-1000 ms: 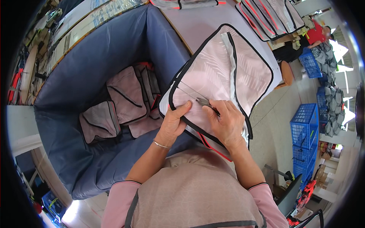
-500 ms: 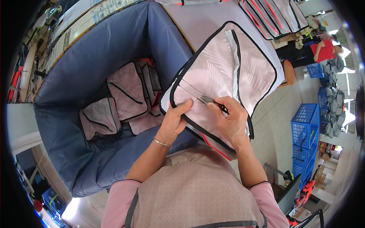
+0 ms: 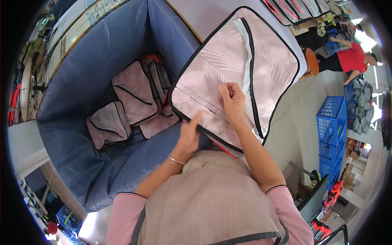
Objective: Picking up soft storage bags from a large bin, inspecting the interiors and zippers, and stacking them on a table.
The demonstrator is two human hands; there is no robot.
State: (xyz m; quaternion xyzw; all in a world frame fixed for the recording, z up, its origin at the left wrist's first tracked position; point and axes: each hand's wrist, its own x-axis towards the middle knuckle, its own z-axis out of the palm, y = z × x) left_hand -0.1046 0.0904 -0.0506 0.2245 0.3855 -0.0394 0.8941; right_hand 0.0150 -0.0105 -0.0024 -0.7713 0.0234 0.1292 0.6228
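A pink, leaf-patterned fabric panel (image 3: 216, 61) with black edging, a black zipper and a whitish strip beside it lies before me, partly on the white table. Over its middle is my right hand (image 3: 234, 104), its fingers curled together; what they hold, if anything, is hidden, and the snips do not show. My left hand (image 3: 190, 136), blurred by motion, is at the panel's near left edge, with a digit stretched out and apart from the others. A red edge (image 3: 224, 148) peeks out beneath the panel.
A large blue fabric-lined bin (image 3: 102, 61) stands at the left with several pink bags (image 3: 136, 92) inside. More bags (image 3: 294, 10) lie at the far right of the table. Blue crates (image 3: 330, 122) stand right, near a stool (image 3: 311, 61) and a person in red (image 3: 352, 56).
The snips seen in my right hand are out of sight; that hand has risen on the panel with fingers curled. My left hand has shifted down. The person in red has moved.
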